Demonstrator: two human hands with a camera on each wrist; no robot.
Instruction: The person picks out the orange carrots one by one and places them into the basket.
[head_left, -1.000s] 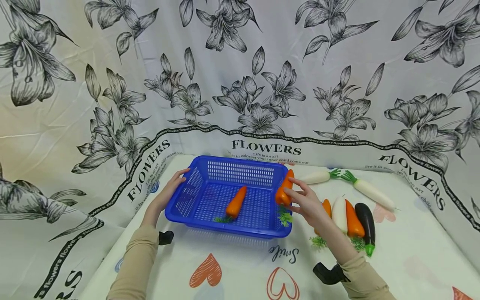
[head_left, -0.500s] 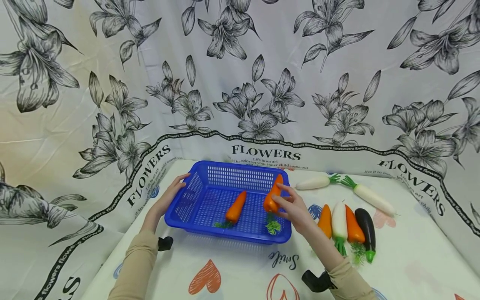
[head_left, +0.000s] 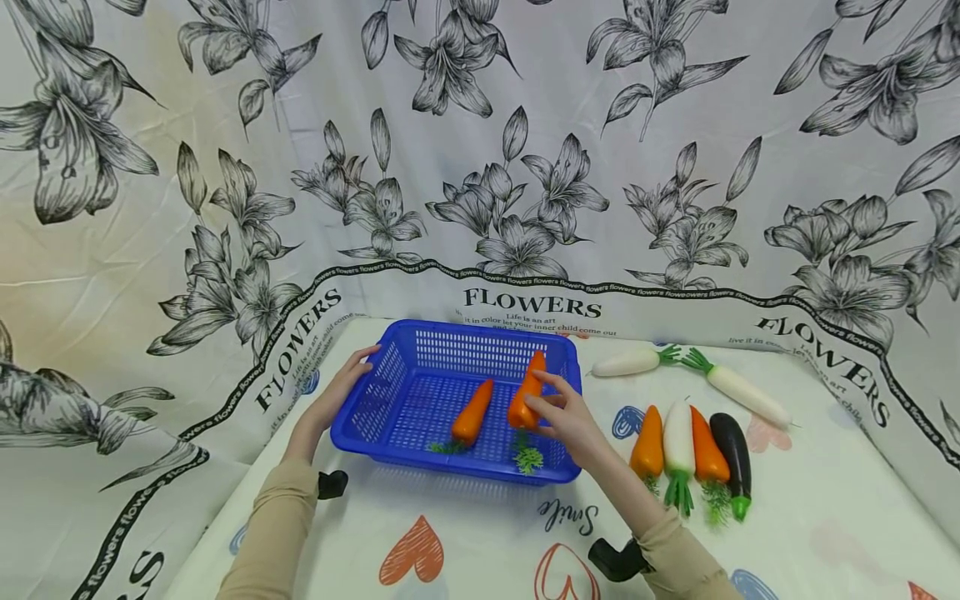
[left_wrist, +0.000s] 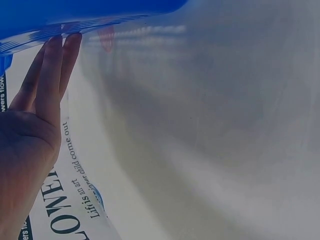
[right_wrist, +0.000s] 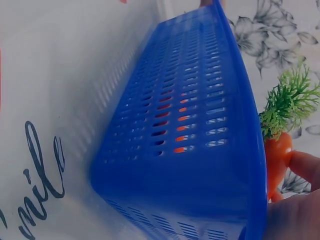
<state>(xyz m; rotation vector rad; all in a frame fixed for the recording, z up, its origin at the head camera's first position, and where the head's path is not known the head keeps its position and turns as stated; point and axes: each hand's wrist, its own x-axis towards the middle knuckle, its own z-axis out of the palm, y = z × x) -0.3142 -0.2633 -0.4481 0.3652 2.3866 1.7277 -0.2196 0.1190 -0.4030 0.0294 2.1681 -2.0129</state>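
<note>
My right hand (head_left: 568,423) pinches an orange carrot (head_left: 523,402) with green leaves, holding it within the right part of the blue basket (head_left: 452,466). The carrot's tip points to the far side and its leafy end (head_left: 528,458) toward the near rim. In the right wrist view, the carrot's thick end (right_wrist: 278,157) shows above the basket rim beside my fingers. Another carrot (head_left: 471,417) lies on the basket's mesh floor. My left hand (head_left: 336,396) rests at the basket's left side; in the left wrist view, its straight fingers (left_wrist: 49,80) touch the wall below the rim.
Right of the basket lie two more carrots (head_left: 648,443), a white radish (head_left: 678,437) and a dark eggplant (head_left: 731,458) side by side. Farther back are two white radishes (head_left: 628,363). A flower-printed curtain (head_left: 480,167) rises behind the cloth-covered table (head_left: 480,546).
My right hand has carried the carrot leftward, from over the basket's right rim to inside it. My left hand stays at the left side. The head view has tilted slightly.
</note>
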